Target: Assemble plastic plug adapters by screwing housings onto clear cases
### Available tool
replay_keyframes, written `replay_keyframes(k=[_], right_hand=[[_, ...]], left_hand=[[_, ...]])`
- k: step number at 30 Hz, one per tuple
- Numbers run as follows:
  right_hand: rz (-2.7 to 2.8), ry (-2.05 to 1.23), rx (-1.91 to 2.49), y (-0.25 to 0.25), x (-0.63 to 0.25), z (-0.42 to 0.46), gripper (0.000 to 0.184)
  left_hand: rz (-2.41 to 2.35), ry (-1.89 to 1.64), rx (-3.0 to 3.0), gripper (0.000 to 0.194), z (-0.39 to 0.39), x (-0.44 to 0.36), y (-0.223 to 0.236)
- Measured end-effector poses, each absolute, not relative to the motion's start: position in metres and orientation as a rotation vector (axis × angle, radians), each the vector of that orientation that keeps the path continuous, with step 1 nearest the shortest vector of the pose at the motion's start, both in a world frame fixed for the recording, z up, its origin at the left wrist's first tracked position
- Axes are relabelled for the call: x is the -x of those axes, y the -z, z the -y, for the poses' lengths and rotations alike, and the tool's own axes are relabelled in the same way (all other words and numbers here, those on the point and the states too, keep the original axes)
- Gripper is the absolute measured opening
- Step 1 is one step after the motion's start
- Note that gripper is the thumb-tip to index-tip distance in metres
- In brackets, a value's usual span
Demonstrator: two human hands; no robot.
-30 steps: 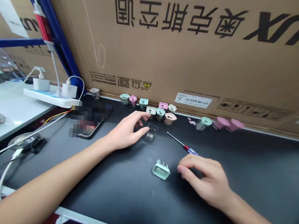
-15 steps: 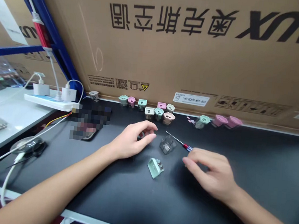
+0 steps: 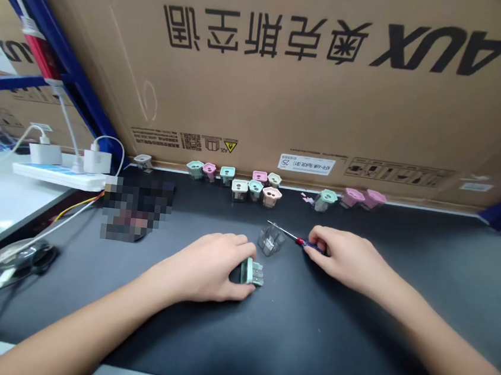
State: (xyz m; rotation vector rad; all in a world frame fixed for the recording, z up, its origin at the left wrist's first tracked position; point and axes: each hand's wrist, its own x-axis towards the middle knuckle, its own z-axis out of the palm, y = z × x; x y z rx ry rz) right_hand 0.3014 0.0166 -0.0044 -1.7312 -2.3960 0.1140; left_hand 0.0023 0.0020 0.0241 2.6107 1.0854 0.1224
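Observation:
My left hand (image 3: 212, 270) has thumb and fingers around the mint-green pencil sharpener top (image 3: 249, 271), whose metal blades face right. Just beyond it stands a clear, smoky pencil sharpener case (image 3: 270, 241) on the black table. My right hand (image 3: 344, 254) pinches the blue and red handle of a screwdriver (image 3: 302, 242). The screwdriver's thin shaft points to the left, passing behind the clear case, with its tip near the table.
Several pencil sharpeners in mint, pink, cream and peach (image 3: 240, 187) stand along the back by a large cardboard box (image 3: 259, 105). Small pink scraps (image 3: 307, 199) lie near a green sharpener (image 3: 326, 199). At left are a white power strip (image 3: 59, 176), cables and a blurred-out object (image 3: 135, 214).
My left hand has come down toward me and closed on the green sharpener top. My right hand has moved up and left and taken hold of the screwdriver handle. The view shifted slightly.

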Motion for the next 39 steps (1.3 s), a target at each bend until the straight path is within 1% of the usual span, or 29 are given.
replay_keyframes(k=[3,5,9,11,13,17,23,28,39], right_hand=[[2.231,-0.151,1.618,0.002,-0.305,-0.019,0.013],[2.024,-0.162,1.501,-0.003,-0.305,-0.018,0.014],[1.504,-0.237,1.117,-0.013,-0.295,-0.007,0.012],[1.396,-0.307,0.945,-0.016,-0.287,0.002,0.01],[1.39,-0.383,0.827,-0.015,-0.28,0.012,0.01],[1.492,-0.484,0.795,-0.007,-0.273,0.028,0.013],[1.53,-0.496,0.859,-0.004,-0.275,0.029,0.014],[1.566,-0.519,0.824,-0.008,-0.274,0.029,0.018],[1.56,-0.554,0.822,-0.007,-0.274,0.028,0.018]], left_hand=[[-1.038,-0.262,-2.542,0.027,-0.005,0.003,-0.03],[-1.018,-0.347,-2.489,0.028,-0.006,0.005,-0.032],[-0.976,-0.467,-2.413,0.03,-0.007,0.005,-0.029],[-0.949,-0.513,-2.404,0.03,-0.007,0.004,-0.027],[-0.938,-0.556,-2.398,0.029,-0.007,0.003,-0.024],[-0.945,-0.607,-2.386,0.025,-0.008,0.003,-0.024],[-0.93,-0.641,-2.393,0.024,-0.009,0.004,-0.023],[-0.94,-0.649,-2.393,0.023,-0.009,0.003,-0.023],[-0.948,-0.628,-2.405,0.023,-0.01,0.004,-0.022]])
